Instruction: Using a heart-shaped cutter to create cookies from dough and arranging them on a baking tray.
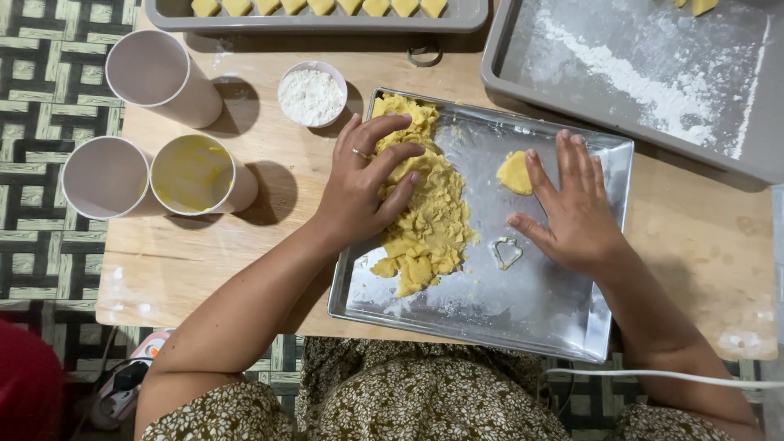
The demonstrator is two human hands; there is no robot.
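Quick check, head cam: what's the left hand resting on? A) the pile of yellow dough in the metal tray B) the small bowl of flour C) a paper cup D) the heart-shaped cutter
A: the left hand lies spread on the yellow dough pile in the metal tray; the flour bowl, heart cutter and cups sit apart from it.

My left hand (363, 184) presses crumbly, matt yellow dough (429, 220) on a shiny, flour-smeared metal tray (531, 306). My right hand (572, 208) lies flat by a smooth dough piece (514, 173). The table (204, 261) is pale, smooth wood; the grey trays (637, 82) at its far edge look matt plastic.
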